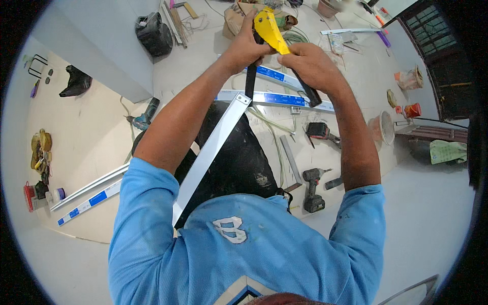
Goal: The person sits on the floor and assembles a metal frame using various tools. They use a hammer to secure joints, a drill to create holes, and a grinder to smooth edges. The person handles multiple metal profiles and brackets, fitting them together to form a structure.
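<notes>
In front of my chest, both hands work on a yellow hand tool (269, 30) with black handles; its exact kind I cannot tell. My left hand (246, 48) closes round its upper part beside a dark bar. My right hand (311, 65) wraps the black handle that slants down to the right. The dark bar (250, 81) reaches down from my left hand to the end of a white metal profile (211, 152). That profile slopes across my lap toward my left side, and two small holes or rivets show at its upper end.
Blue-and-white labelled profiles (279, 98) lie on the floor ahead. To the right are a cordless drill (312, 188), a second power tool (320, 131) and a bucket (381, 128). A teal drill (146, 116) lies left, near a wall corner. More profiles (91, 201) lie lower left.
</notes>
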`<state>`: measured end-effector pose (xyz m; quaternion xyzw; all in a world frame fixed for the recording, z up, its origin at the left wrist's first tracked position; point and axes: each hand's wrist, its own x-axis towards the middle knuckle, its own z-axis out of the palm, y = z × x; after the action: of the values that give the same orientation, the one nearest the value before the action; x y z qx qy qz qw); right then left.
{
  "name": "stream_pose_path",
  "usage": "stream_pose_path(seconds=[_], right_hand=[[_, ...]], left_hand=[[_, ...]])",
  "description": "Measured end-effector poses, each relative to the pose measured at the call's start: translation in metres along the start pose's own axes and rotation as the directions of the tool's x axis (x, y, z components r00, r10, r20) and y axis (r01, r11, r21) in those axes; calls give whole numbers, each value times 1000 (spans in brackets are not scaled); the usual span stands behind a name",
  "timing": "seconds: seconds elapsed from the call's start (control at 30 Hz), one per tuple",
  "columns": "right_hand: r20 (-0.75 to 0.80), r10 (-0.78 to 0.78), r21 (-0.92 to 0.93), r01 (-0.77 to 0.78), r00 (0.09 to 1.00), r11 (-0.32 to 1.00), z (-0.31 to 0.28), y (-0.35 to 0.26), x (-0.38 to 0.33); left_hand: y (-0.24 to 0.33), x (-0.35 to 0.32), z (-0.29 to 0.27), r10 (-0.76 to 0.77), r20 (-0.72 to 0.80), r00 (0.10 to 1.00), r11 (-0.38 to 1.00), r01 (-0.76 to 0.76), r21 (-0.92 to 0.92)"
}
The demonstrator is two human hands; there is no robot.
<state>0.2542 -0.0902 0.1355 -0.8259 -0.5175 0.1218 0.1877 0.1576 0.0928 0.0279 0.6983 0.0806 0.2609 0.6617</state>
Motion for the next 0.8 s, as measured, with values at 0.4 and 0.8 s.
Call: stream_pose_path(seconds=[0.4,0.8], right_hand=[[-31,237,610,-169,971,774,6,97,13],[-767,-11,547,663,642,511,-58,6,50]], left_hand=[[25,32,-28,21,25,999,994,-24,103],[89,39,-5,397,220,891,801,-453,391]])
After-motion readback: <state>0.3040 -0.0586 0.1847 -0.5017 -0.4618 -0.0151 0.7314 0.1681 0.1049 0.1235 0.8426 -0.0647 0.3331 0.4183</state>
